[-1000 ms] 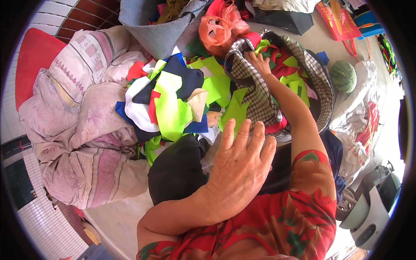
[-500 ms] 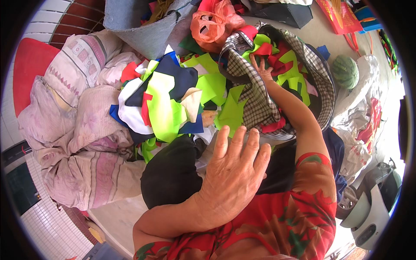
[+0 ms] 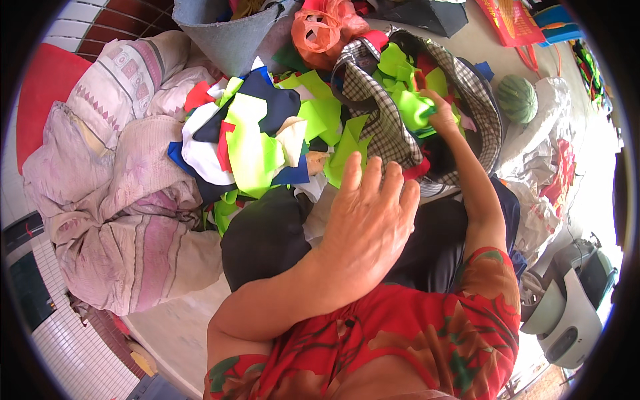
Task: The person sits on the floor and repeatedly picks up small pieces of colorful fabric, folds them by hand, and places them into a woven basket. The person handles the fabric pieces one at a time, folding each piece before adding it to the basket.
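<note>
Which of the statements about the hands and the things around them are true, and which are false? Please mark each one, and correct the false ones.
1. The right hand holds bright green cloth at the checked bag. True.
2. The left hand grips the red plastic bag. False: the left hand is raised in front of the body, apart from that bag.
3. The watermelon is to the right of the checked bag. True.
4. The loose cloth pile is to the right of the checked bag. False: the loose cloth pile is to its left.
</note>
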`<state>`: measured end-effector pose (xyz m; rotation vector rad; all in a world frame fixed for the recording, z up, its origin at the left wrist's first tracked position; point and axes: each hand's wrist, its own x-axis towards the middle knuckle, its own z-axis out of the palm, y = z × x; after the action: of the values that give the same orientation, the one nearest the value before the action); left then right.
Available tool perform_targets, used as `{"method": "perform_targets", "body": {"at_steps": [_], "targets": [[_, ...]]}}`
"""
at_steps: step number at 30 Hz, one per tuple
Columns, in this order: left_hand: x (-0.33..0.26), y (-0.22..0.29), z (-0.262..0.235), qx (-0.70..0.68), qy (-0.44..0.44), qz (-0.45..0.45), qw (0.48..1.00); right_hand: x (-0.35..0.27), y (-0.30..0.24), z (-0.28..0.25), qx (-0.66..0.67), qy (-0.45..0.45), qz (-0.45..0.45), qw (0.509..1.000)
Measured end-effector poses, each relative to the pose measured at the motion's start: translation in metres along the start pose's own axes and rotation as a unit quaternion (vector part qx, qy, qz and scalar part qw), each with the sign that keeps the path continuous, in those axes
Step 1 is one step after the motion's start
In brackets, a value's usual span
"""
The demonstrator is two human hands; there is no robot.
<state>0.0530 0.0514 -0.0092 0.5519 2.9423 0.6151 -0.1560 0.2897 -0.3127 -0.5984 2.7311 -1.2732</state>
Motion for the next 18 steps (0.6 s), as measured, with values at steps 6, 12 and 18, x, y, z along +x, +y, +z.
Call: {"method": "perform_targets", "body": {"at_steps": [6,12,18], "targets": [[0.0,0.002,0.006,0.042,-0.05,0.019,0.998,-0.055,-0.029,-0.068,0.439,0.102,0.195,0.871],[0.005,0.0,0.017,0.067,-0.05,0.036,0.996,-0.064,-0.057,-0.092,0.649,0.117,0.161,0.734],[0.014,-0.004,0.008,0.037,-0.076,0.025,0.996,-0.069,-0.062,-0.067,-0.004,0.176,0.251,0.952]]}}
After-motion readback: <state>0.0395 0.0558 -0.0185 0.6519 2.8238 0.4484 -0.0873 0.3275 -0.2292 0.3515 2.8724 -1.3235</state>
